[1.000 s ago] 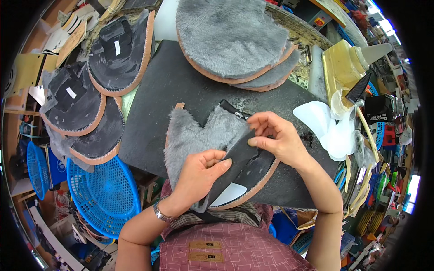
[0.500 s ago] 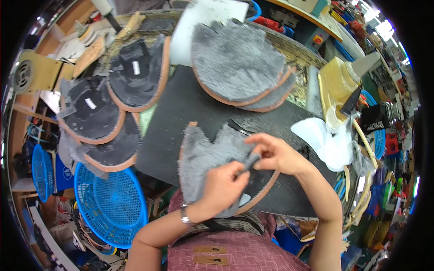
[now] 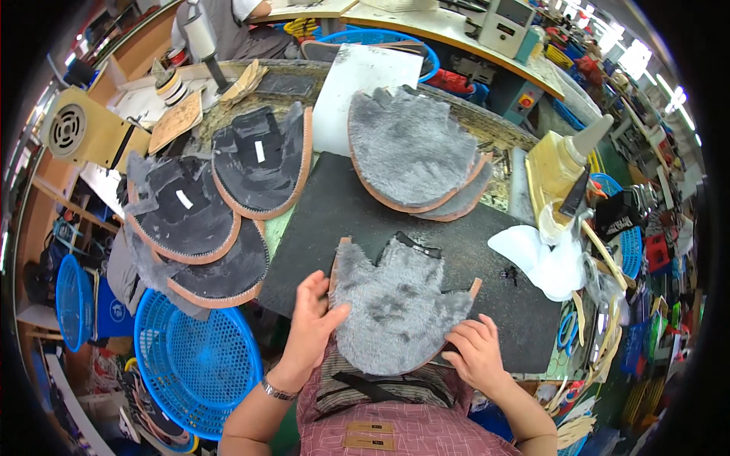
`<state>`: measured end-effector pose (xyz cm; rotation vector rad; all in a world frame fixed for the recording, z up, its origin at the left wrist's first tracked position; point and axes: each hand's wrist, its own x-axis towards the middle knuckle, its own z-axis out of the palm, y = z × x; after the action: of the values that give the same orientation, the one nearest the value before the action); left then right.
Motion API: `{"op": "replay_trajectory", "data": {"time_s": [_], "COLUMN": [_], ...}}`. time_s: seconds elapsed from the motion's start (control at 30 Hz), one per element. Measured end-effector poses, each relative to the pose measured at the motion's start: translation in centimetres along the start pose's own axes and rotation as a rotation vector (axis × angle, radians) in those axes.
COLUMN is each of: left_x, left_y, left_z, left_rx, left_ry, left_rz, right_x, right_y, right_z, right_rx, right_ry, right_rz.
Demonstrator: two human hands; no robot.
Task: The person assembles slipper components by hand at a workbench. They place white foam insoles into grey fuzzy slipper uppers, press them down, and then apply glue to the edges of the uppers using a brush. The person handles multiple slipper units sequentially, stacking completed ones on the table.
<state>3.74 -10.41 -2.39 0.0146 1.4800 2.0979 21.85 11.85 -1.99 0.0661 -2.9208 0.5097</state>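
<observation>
Grey fur-lined piece point(image 3: 395, 311) lies fur-up on the black mat point(image 3: 464, 235) at the counter's near edge. Left hand point(image 3: 310, 323) grips its left edge, thumb lying on the fur, fingers point(image 3: 308, 287) curled behind. Right hand point(image 3: 475, 351) presses its lower right edge with fingers point(image 3: 473, 332) close together.

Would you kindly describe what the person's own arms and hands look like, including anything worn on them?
Both forearms are bare, with no sleeves reaching them and no gloves. The left hand has a thin metal bracelet at the wrist. The right hand shows nothing worn on the wrist or fingers. No rings are visible on either hand.
</observation>
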Motion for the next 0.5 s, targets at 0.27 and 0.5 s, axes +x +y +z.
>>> {"op": "replay_trajectory", "data": {"time_s": [0.27,0.5], "left_x": [1.2,2.1], "left_y": [-1.6,6.1], "left_z": [0.8,4.4], "left_rx": [0.511,0.675], "left_ry": [-0.144,-0.245], "left_rz": [0.108,0.638], "right_x": [0.5,4.2], "right_y": [-0.5,5.3], "right_z": [1.0,-1.3], "right_rx": [-0.054,0.749], "right_ry": [-0.09,0.458], "right_rz": [0.093,0.589]}}
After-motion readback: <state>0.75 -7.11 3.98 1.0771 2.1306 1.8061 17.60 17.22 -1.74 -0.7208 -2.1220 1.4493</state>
